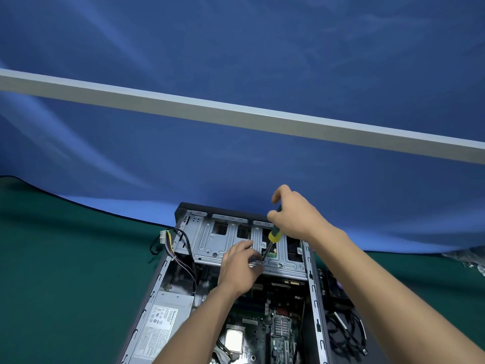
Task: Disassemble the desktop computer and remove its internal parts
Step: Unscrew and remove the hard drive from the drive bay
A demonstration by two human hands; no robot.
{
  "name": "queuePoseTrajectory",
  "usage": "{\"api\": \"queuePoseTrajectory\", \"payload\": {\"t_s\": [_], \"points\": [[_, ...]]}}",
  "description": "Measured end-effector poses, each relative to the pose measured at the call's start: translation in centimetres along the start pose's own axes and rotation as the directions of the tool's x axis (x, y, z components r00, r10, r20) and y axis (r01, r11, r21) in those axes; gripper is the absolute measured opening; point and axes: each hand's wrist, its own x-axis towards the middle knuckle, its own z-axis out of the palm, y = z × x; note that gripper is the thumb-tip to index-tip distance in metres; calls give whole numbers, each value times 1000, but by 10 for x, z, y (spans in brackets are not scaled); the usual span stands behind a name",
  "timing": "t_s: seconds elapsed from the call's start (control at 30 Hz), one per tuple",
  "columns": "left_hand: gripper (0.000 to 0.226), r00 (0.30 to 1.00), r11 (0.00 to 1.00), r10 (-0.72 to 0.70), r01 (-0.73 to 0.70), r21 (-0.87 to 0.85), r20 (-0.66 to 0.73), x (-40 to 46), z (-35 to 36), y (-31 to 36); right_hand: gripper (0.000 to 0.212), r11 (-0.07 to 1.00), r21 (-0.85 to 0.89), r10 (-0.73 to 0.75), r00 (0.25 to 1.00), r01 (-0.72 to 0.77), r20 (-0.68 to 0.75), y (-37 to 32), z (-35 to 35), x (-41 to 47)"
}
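1. Lying on the green table mat [65,258], the open grey metal computer case [313,298] sits at about 6 o'clock in your view, with its far end near the blue cloth backdrop [236,158].
2. Your right hand [294,214] is wrapped around the green and yellow screwdriver [273,236] and grasps its handle.
3. The screwdriver's thin dark shaft slants down toward 7 o'clock. Its tip touches the silver metal drive cage [217,240] at the far end of the case.
4. Your left hand [240,266] rests on the cage's near edge, and its curled fingers pinch right beside the tip. What they pinch is too small to see.
5. The grey box-shaped power supply [162,319] sits in the case at 8 o'clock from your left hand.
6. The green circuit board [278,327] lies at 5 o'clock from that hand.
7. Black cables [346,332] lie on the mat at 3 o'clock from the case.
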Motion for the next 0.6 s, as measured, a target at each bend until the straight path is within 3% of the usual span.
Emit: {"api": "queuePoseTrajectory", "payload": {"t_s": [0.13,0.23,0.37,0.6], "points": [[20,1000,1000,-25,25,-11,-14,0,0,1,27,998,-7,55,997,-56,-48,6,-1,-2],[20,999,999,-32,32,0,-43,1,3,4,14,998,38,58,995,-55,-83,13,1,-5],[15,992,997,-71,74,28,-106,2,8,7,18,997,25,71,985,-68,-159,24,-2,-10],[10,980,993,-106,113,35,-167,3,12,13,7,955,278,194,920,-99,-341,57,-2,-23]]}}
